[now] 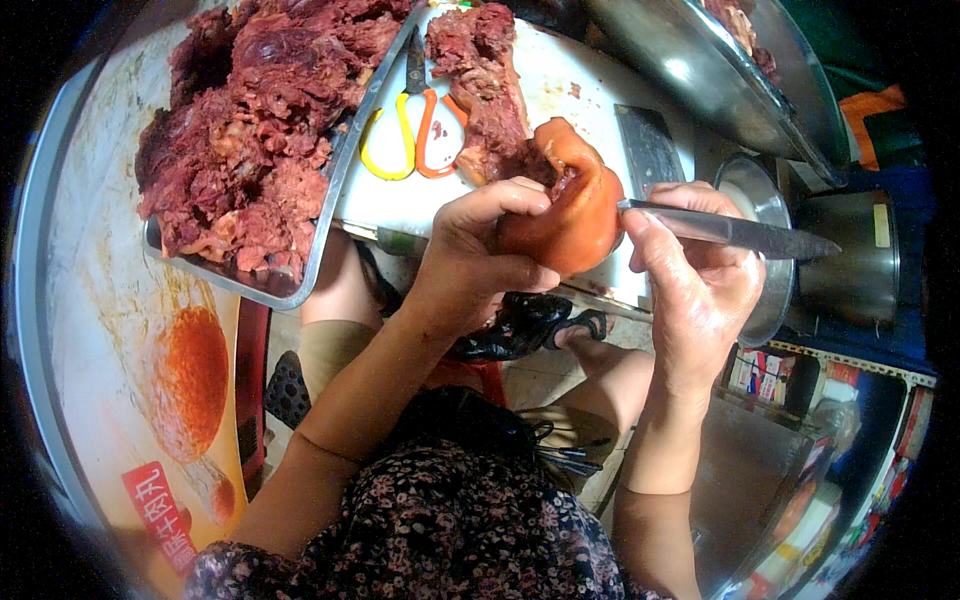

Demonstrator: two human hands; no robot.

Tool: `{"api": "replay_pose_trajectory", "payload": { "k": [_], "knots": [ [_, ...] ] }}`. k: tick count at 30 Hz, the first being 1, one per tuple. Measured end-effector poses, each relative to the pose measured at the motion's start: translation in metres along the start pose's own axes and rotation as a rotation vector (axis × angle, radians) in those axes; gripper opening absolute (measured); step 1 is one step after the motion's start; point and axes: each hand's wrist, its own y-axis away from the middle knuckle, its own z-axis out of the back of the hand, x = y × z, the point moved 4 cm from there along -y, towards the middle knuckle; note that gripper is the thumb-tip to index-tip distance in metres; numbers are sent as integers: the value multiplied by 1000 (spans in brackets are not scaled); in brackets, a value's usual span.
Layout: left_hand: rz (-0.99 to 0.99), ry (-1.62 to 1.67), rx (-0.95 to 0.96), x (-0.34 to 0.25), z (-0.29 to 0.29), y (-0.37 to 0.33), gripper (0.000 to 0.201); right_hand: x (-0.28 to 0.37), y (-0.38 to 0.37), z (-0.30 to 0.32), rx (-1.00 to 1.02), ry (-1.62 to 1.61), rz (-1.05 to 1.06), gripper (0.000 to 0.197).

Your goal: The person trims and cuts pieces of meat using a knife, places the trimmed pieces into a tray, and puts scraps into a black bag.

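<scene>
My left hand [475, 255] is closed around a glossy orange-brown piece of skin-on meat [590, 215], with a fold and a hollow at its upper side. Between the thumb and fingers of my right hand [700, 265] is a slim metal tool with a knife-like blade [770, 238]. Its narrow end meets the right side of the skin, and its broader, darker end points right. Just beyond my left hand, a long slab of dark red meat [480, 80] lies on the white board [570, 55]. Scissors [415, 130] with yellow and orange handles rest beside the slab.
A metal tray [318, 240] heaped with reddish cooked meat [250, 140] stands at the left. A dark flat blade [650, 145] lies on the board's right side. Metal bowls [700, 60] and a metal pot [850, 255] stand at the right, above a cluttered shelf [770, 370].
</scene>
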Motion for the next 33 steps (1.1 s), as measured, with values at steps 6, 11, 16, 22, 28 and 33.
{"api": "replay_pose_trajectory", "payload": {
  "k": [6, 11, 16, 22, 28, 33],
  "knots": [
    [15, 20, -54, -2, -4, 1, 53, 2, 2, 6, -37, -104, -47, 23],
    [43, 66, -63, 2, -3, 1, 56, -3, 2, -1, 20, -87, -16, 21],
    [26, 28, -34, 4, -1, 2, 57, -5, 4, -1, -15, -57, -53, 18],
    [31, 69, -52, 1, -4, 1, 57, -9, 3, 11, -118, -70, -12, 18],
    [51, 22, -93, 2, -6, 1, 55, -2, 7, 5, -66, -140, -75, 20],
    [45, -29, -9, 5, -2, 2, 55, -10, 5, 0, -35, -115, -97, 19]
  ]
}}
